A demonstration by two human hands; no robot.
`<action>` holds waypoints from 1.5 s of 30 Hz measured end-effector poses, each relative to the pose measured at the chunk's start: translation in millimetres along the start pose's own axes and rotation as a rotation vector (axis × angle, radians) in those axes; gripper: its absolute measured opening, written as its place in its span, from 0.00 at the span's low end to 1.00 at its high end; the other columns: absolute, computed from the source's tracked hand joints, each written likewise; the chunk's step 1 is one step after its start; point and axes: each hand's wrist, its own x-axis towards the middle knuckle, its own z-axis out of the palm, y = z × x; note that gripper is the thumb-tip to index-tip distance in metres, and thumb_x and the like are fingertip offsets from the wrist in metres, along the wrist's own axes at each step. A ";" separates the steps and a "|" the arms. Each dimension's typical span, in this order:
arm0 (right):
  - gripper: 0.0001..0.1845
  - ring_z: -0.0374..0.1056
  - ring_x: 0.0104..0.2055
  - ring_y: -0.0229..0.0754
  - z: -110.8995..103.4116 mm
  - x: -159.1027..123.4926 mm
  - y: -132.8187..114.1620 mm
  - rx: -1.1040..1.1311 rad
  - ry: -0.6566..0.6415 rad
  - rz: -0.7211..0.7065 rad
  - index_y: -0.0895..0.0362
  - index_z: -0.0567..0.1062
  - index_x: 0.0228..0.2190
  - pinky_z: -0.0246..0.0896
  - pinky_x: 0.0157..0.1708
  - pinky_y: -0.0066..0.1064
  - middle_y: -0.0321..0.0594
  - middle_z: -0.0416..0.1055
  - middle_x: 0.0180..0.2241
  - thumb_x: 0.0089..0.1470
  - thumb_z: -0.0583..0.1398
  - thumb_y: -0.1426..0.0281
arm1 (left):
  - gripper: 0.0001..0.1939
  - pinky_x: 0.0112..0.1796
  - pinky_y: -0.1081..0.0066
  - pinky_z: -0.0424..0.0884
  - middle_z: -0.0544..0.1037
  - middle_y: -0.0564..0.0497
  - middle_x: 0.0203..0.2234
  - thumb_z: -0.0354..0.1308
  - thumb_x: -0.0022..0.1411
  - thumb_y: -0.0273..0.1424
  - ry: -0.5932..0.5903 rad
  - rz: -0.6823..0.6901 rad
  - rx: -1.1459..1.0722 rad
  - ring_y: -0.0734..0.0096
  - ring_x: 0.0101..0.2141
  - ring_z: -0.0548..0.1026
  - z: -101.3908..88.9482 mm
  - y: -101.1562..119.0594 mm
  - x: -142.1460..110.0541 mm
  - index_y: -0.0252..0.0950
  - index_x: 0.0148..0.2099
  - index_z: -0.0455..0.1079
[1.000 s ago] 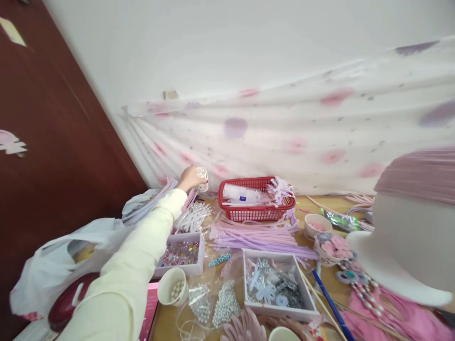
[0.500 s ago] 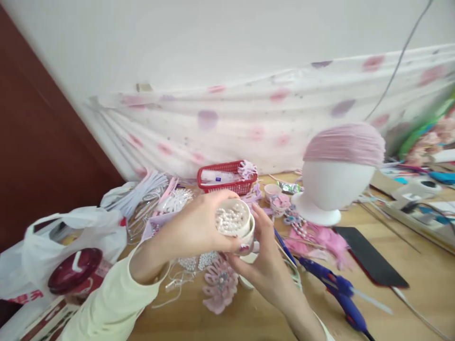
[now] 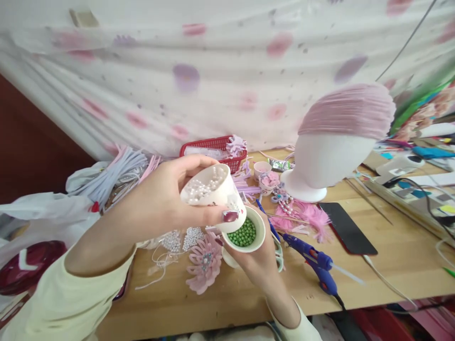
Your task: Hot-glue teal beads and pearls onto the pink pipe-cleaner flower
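Note:
My left hand (image 3: 177,194) is wrapped round a white paper cup (image 3: 227,199) of pearl-white beads (image 3: 204,187), which it holds tilted with the mouth toward the left. Just below and to the right, my right hand (image 3: 261,251) grips a second paper cup (image 3: 262,232) with shiny green beads (image 3: 245,233) inside. The base of the upper cup overlaps the rim of the lower one; whether they touch I cannot tell. Under the hands on the table lies a pink flower ornament (image 3: 205,263) with a beaded centre, beside strings of small pearls (image 3: 192,238).
A blue glue gun (image 3: 313,258) and a black phone (image 3: 348,227) lie on the right. Behind stand a red basket (image 3: 209,143) and a white mannequin head (image 3: 330,156) wearing a pink cap (image 3: 350,111). A plastic bag (image 3: 53,227) sits at the left.
The bead cup in my left hand has come out of the other cup, up and to the left, and tilted. Green beads now show in the lower cup. The view has dipped.

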 end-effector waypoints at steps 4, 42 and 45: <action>0.40 0.73 0.58 0.57 -4.0 -0.8 7.2 -0.070 -0.001 -0.004 0.50 0.68 0.61 0.72 0.55 0.48 0.48 0.74 0.57 0.50 0.75 0.62 | 0.26 0.33 0.67 0.82 0.84 0.55 0.39 0.75 0.44 0.33 0.019 -0.036 -0.042 0.58 0.39 0.84 -7.0 -5.5 -5.0 0.46 0.49 0.77; 0.30 0.77 0.43 0.54 6.8 -0.2 7.9 -0.157 -0.022 0.145 0.54 0.76 0.50 0.75 0.44 0.46 0.47 0.80 0.43 0.49 0.73 0.54 | 0.32 0.59 0.65 0.73 0.79 0.53 0.56 0.71 0.61 0.29 0.327 0.264 0.484 0.64 0.57 0.77 -7.9 -73.9 -74.9 0.50 0.61 0.60; 0.36 0.77 0.45 0.57 -5.1 0.8 12.7 -0.220 0.072 0.218 0.55 0.77 0.49 0.74 0.48 0.52 0.48 0.79 0.43 0.44 0.75 0.49 | 0.34 0.53 0.57 0.79 0.79 0.52 0.55 0.74 0.57 0.35 0.337 0.109 0.379 0.58 0.55 0.80 -11.1 -76.5 -82.1 0.53 0.59 0.59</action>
